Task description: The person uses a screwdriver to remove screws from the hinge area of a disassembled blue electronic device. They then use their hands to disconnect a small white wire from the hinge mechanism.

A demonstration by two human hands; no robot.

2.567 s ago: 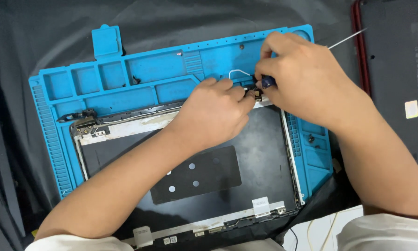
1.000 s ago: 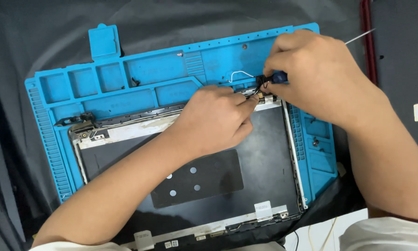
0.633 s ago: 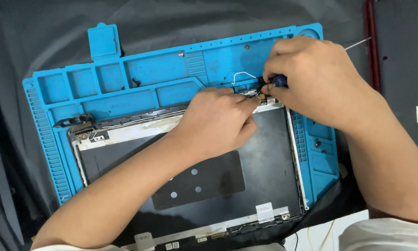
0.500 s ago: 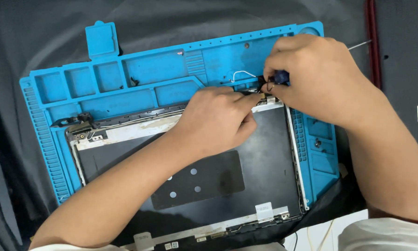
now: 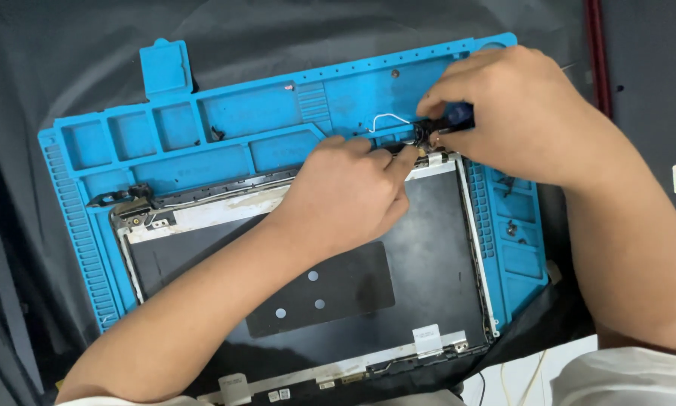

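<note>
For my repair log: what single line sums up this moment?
left hand: pressing on laptop lid panel top corner | right hand: gripping screwdriver at corner hinge | base: blue work mat

We see our two bare forearms and hands — no gloves, rings, watch or bracelets on either. Our left hand (image 5: pixel 345 195) shows short, plain nails, as does our right hand (image 5: pixel 518 113). At the lower right and lower left of the frame, white short sleeves (image 5: pixel 623 376) cover our upper arms — plain fabric, lightly creased
</note>
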